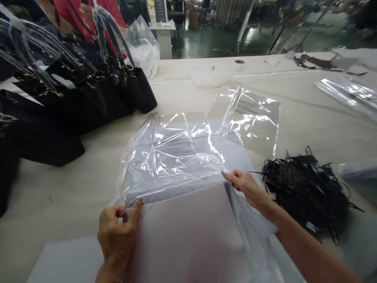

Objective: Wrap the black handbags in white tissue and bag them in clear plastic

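Observation:
A clear plastic bag [176, 149] with small printed text lies in front of me, its mouth towards me. Under and partly inside that mouth is a flat, pale pinkish-grey sheet [188, 232]. My left hand [119, 232] pinches the left corner of the bag's mouth, its thumb lying along the sheet's left edge. At the right corner, my right hand [243, 184] pinches the bag's edge beside the sheet's far corner. White tissue-like paper [250, 228] shows along the sheet's right side. A second clear plastic bag [253, 118] lies just beyond.
Black handbags [97, 94] with wrapped handles stand at the left. A tangled pile of black straps or tags [303, 188] lies right of my right arm. Clear plastic [350, 94] is at the far right. Across the table stands a person in a red top [114, 11].

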Tool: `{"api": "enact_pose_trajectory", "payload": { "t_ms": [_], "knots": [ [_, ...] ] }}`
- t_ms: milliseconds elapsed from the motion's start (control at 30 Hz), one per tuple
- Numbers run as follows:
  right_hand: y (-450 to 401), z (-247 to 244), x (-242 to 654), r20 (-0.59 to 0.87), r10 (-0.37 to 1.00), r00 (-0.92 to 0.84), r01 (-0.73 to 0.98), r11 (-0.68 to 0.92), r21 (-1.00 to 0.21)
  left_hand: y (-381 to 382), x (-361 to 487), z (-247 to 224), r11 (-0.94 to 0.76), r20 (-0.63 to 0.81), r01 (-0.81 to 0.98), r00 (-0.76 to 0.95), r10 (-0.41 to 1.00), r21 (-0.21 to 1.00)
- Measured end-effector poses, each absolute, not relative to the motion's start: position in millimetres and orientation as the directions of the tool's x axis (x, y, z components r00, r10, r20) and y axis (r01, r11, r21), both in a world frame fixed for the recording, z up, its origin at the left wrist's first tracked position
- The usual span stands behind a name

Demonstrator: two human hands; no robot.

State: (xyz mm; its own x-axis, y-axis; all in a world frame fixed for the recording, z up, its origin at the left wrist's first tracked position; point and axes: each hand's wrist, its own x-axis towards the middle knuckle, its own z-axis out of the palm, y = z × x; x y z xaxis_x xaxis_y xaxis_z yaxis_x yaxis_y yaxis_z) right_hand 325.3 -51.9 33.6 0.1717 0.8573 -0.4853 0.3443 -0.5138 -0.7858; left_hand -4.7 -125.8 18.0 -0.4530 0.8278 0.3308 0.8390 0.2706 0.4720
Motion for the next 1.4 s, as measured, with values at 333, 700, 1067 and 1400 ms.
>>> {"api": "enact_pose_trajectory", "payload": {
  "t_ms": [333,700,1067,1400],
  "knots": [
    [-68,41,325,-0.448,0.888,0.101,0.543,-0.427,-0.723,-118,9,17,0.232,0.387,0.911,-0.361,0.848,0.341],
    [-72,34,325,-0.408,0.908,0.093,0.506,-0.396,-0.766,-115,15,22,0.270,0.326,0.894,-0.391,0.861,0.358],
    [-77,27,324,-0.408,0.908,0.099,0.284,-0.418,-0.863,-118,8,20,0.345,0.272,0.847,-0.472,0.839,0.404],
    [-110,-4,330,0.082,0.996,0.046,0.539,0.044,-0.841,-157,-26,8,0.318,0.119,0.735,-0.474,0.872,0.599]
  ]
}}
